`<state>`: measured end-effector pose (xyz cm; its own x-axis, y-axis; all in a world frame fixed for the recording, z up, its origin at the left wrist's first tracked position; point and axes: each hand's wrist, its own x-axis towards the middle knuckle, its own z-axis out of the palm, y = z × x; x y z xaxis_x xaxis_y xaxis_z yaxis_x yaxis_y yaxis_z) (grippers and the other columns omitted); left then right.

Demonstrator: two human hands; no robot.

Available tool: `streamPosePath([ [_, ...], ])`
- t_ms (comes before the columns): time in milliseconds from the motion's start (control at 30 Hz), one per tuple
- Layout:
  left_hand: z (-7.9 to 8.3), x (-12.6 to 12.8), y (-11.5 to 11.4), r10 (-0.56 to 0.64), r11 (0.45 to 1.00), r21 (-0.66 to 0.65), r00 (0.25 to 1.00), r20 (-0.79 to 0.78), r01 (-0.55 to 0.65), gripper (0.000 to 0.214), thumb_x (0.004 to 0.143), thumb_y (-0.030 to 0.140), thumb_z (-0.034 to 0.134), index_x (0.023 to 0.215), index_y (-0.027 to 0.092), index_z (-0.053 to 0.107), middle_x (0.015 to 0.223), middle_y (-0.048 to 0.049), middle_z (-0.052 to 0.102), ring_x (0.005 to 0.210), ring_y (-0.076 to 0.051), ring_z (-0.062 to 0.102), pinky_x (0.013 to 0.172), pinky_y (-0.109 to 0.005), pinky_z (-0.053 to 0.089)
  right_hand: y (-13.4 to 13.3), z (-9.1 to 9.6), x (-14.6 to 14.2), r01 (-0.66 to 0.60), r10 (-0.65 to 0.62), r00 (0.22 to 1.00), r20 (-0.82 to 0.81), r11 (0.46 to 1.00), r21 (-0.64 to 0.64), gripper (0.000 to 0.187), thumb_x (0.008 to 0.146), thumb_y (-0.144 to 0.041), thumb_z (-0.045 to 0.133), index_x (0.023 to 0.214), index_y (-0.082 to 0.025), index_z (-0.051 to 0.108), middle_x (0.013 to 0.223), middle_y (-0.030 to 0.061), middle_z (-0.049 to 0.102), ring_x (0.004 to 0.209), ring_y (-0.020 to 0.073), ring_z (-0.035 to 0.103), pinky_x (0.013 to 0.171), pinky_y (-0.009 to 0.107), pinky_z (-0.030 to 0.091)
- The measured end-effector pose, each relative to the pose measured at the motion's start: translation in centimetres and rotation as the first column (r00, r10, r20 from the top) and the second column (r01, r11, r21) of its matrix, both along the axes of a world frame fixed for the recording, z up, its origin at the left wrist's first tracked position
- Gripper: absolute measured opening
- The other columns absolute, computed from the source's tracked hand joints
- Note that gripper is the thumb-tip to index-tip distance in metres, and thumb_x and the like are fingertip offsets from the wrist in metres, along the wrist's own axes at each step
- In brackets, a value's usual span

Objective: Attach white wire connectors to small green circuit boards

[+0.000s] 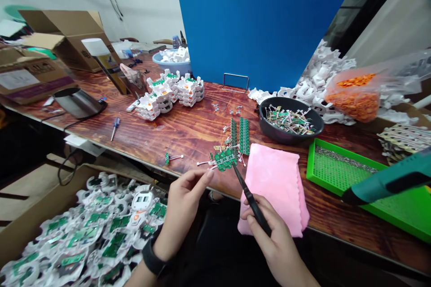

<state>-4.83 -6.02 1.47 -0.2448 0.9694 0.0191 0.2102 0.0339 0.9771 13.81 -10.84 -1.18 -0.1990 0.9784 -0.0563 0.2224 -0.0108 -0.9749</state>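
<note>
My right hand point(266, 228) grips black tweezers point(248, 195), whose tips touch the right edge of a small green circuit board panel point(225, 158). At the panel's lower left, the thumb and forefinger of my left hand point(188, 195) close on thin white wires point(211, 167); the exact hold at the fingertips is hard to see. Behind the panel stand two long rows of green boards point(244, 135), with wired connectors beside them. A small board with a wire lead point(173, 158) lies further left. Under my right hand spreads a folded pink cloth point(271, 166).
A black bowl point(262, 130) of wired boards and a green tray point(311, 166) stand right. A teal-handled tool point(390, 179) juts in from the right edge. Stacked white housings point(188, 92) and a screwdriver point(115, 128) lie left. Below left, a carton point(13, 235) holds housings with boards.
</note>
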Motion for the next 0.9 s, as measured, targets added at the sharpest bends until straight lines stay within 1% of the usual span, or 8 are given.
streamPosePath([
  [133,-0.5,0.7,0.0,0.013,0.986,-0.162,0.953,0.303,0.038,0.026,0.066,0.037,0.070,0.080,0.015,0.070,0.066,-0.0012,0.063,0.047,-0.005,0.038,0.046,-0.019,0.031,-0.2,-0.1,-0.3,-0.017,0.017,1.000,-0.010,1.000,0.023,0.013,0.088,-0.024,0.044,0.084,-0.020,0.055,0.105,0.0059,0.053,0.102,0.0183,0.051,0.092,0.028,0.038],
  [367,-0.7,0.6,0.6,0.003,0.984,-0.161,0.887,0.462,0.080,0.016,0.066,0.029,0.070,0.069,0.013,0.067,0.057,0.0007,0.058,0.046,-0.004,0.039,0.044,-0.017,0.030,-0.2,-0.4,-0.6,-0.002,0.002,1.000,-0.031,1.000,0.007,0.013,0.085,-0.024,0.048,0.084,-0.020,0.060,0.108,0.0064,0.052,0.103,0.0191,0.049,0.090,0.029,0.038],
  [433,-1.1,0.6,0.8,0.011,0.987,-0.147,0.873,0.488,0.070,0.014,0.066,0.027,0.071,0.067,0.013,0.067,0.058,0.0006,0.059,0.047,-0.004,0.041,0.045,-0.016,0.032,0.1,-0.5,-0.8,-0.005,-0.002,0.994,-0.106,0.998,-0.067,0.013,0.083,-0.025,0.051,0.081,-0.019,0.062,0.103,0.0068,0.053,0.096,0.0189,0.051,0.083,0.029,0.040],
  [500,-1.7,0.5,1.1,0.043,0.992,-0.128,0.865,0.500,0.025,0.013,0.065,0.025,0.072,0.068,0.013,0.068,0.059,0.0001,0.060,0.049,-0.004,0.044,0.046,-0.015,0.034,0.4,-0.6,-1.1,-0.042,-0.016,0.967,-0.256,0.975,-0.220,0.012,0.081,-0.024,0.053,0.080,-0.017,0.063,0.094,0.0064,0.054,0.079,0.0154,0.051,0.066,0.026,0.041],
  [567,-2.4,0.4,1.4,0.082,0.992,-0.128,0.847,0.524,-0.017,0.014,0.064,0.024,0.072,0.070,0.012,0.068,0.060,-0.0008,0.061,0.051,-0.005,0.048,0.048,-0.015,0.036,0.8,-0.5,-1.5,-0.115,-0.062,0.900,-0.432,0.921,-0.372,0.012,0.079,-0.022,0.054,0.078,-0.015,0.063,0.088,0.0056,0.053,0.066,0.0112,0.046,0.052,0.023,0.035],
  [633,-3.0,0.2,1.7,0.106,0.987,-0.157,0.816,0.568,-0.019,0.015,0.063,0.024,0.072,0.070,0.011,0.068,0.061,-0.0015,0.062,0.052,-0.005,0.050,0.049,-0.016,0.038,1.3,-0.3,-1.9,-0.177,-0.119,0.820,-0.559,0.877,-0.446,0.011,0.076,-0.019,0.055,0.074,-0.014,0.064,0.091,0.0060,0.052,0.063,0.0095,0.043,0.047,0.021,0.029],
  [767,-2.9,-0.4,2.1,0.114,0.983,-0.181,0.793,0.599,-0.004,0.018,0.062,0.026,0.072,0.069,0.010,0.067,0.064,-0.0029,0.064,0.052,-0.007,0.055,0.051,-0.017,0.043,2.1,0.5,-2.1,-0.182,-0.170,0.765,-0.621,0.869,-0.461,0.012,0.074,-0.018,0.055,0.074,-0.014,0.066,0.102,0.0071,0.053,0.068,0.0107,0.047,0.050,0.022,0.034],
  [900,-2.3,-0.8,2.1,0.167,0.984,-0.148,0.826,0.539,-0.102,0.019,0.062,0.027,0.072,0.068,0.010,0.065,0.063,-0.0027,0.065,0.052,-0.008,0.058,0.052,-0.018,0.044,2.4,1.0,-2.0,-0.144,-0.142,0.858,-0.494,0.857,-0.495,0.023,0.073,-0.019,0.054,0.092,-0.019,0.067,0.117,0.0059,0.055,0.089,0.0167,0.053,0.068,0.026,0.043],
])
